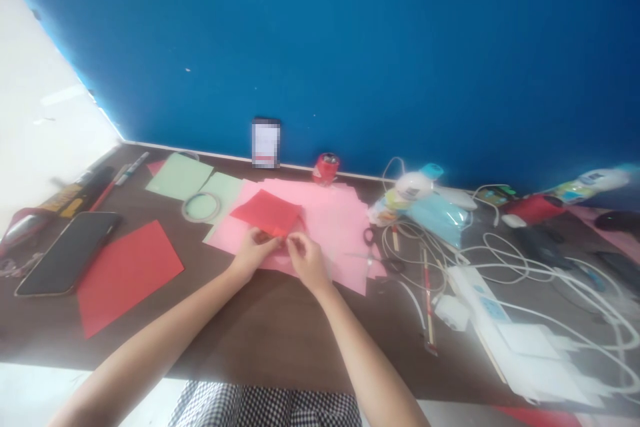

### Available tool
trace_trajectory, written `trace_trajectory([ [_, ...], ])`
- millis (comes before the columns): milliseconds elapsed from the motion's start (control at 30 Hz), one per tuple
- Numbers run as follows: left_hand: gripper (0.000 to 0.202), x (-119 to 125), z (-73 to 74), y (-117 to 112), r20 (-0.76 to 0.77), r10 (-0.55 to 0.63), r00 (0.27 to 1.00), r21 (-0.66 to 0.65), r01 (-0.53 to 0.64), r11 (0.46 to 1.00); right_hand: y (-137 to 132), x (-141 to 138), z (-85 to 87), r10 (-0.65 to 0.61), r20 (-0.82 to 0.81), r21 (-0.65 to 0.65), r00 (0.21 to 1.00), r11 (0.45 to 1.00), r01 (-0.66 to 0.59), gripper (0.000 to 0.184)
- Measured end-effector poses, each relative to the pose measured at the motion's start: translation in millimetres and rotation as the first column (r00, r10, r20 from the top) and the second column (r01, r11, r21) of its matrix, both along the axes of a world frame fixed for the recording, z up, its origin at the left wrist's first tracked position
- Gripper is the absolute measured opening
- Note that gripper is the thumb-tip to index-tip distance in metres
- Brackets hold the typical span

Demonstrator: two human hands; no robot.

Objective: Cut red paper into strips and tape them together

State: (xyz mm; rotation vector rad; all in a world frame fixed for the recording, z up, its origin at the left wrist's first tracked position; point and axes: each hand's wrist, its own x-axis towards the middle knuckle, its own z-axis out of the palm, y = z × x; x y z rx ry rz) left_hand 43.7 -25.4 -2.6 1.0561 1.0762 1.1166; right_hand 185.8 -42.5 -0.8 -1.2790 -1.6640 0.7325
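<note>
A small red paper (267, 211) lies on a stack of pink sheets (330, 220) in the middle of the brown desk (265, 327). My left hand (253, 251) and my right hand (307, 258) meet at its near edge, and both pinch the red paper with fingers pressed together. The paper's far part lifts a little off the pink stack.
A larger red sheet (125, 273) and a black phone (70, 252) lie at the left, with green sheets (183, 177) and a tape ring (201, 205) behind. Scissors (380, 253), a glue bottle (410, 190), white cables and a power strip (487, 303) crowd the right.
</note>
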Motion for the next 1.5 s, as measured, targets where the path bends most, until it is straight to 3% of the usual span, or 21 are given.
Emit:
trace_trajectory([
  [133, 0.025, 0.1, 0.8, -1.1, -0.014, -0.006, 1.000, 0.013, 0.006, 1.000, -0.6, -1.6, 1.9, 0.019, -0.058, -0.034, 0.998, 0.999, -0.021, 0.016],
  [333, 0.025, 0.2, 1.2, -0.8, -0.002, -0.024, 1.000, 0.018, 0.024, 1.000, -0.6, -1.4, 3.4, 0.000, -0.015, -0.021, 1.000, 1.000, -0.001, 0.015],
  [733, 0.024, -0.6, 2.0, -1.0, -0.050, -0.036, 0.998, 0.026, 0.037, 0.999, -3.1, -2.8, -10.1, -0.135, 0.347, 0.218, 0.928, 0.974, 0.060, 0.020],
  [867, 0.025, -1.2, 3.3, -0.7, 0.001, -0.055, 0.998, 0.019, 0.055, 0.998, -0.8, -0.4, -12.4, -0.178, 0.310, 0.208, 0.934, 0.971, 0.116, 0.020],
  [1033, 0.028, -2.0, 0.5, 0.9, 0.019, -0.060, 0.998, 0.013, 0.060, 0.998, 6.3, 8.3, -11.4, -0.245, 0.142, 0.166, 0.959, 0.961, 0.221, 0.019],
  [1133, 0.032, -2.0, 0.8, 0.8, 0.011, -0.060, 0.998, 0.019, 0.060, 0.998, 14.2, 28.4, -8.6, -0.388, 0.072, 0.178, 0.919, 0.911, 0.371, 0.021],
  [1233, 0.034, -2.0, 4.1, -0.2, 0.027, -0.082, 0.996, 0.050, 0.080, 0.996, 22.1, 55.9, -6.8, -0.602, 0.108, 0.145, 0.791, 0.796, 0.587, 0.021],
  [1300, 0.036, -1.8, 6.4, -0.8, 0.038, -0.118, 0.992, 0.075, 0.115, 0.990, 25.6, 68.2, -6.9, -0.644, 0.135, 0.174, 0.753, 0.764, 0.621, 0.022],
  [1400, 0.036, -1.0, 7.4, -2.0, -0.003, -0.163, 0.987, 0.116, 0.162, 0.980, 27.7, 66.3, -9.5, -0.570, 0.009, 0.174, 0.822, 0.810, 0.560, 0.029],
  [1500, 0.036, 0.3, 6.9, -4.3, -0.074, -0.177, 0.981, 0.171, 0.188, 0.967, 27.6, 47.3, -14.4, -0.360, -0.264, -0.126, 0.895, 0.933, 0.338, 0.033],
])
